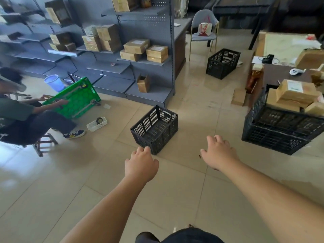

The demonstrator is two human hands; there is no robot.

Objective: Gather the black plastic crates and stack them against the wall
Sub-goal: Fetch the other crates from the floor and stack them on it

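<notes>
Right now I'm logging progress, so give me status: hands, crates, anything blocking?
Left hand and right hand open, empty, reaching. Nearest crate empty on floor, ungrasped. Second empty crate by the chair. Path clear.

- The floor [61, 199] was glossy pale tile, throwing back window light at lower left.
- The nearest crate [155, 129], mid-frame, was matt black perforated plastic.
- The shelving [150, 32], upper left, was matt grey painted metal with pegboard backs.
- The boxes [157, 53] on it were plain brown cardboard with paper labels.
- The bucket [54, 82] at left looked like smooth pale-blue plastic.
- The chair [204, 25], upper middle, had grey cloth and thin metal legs.
</notes>
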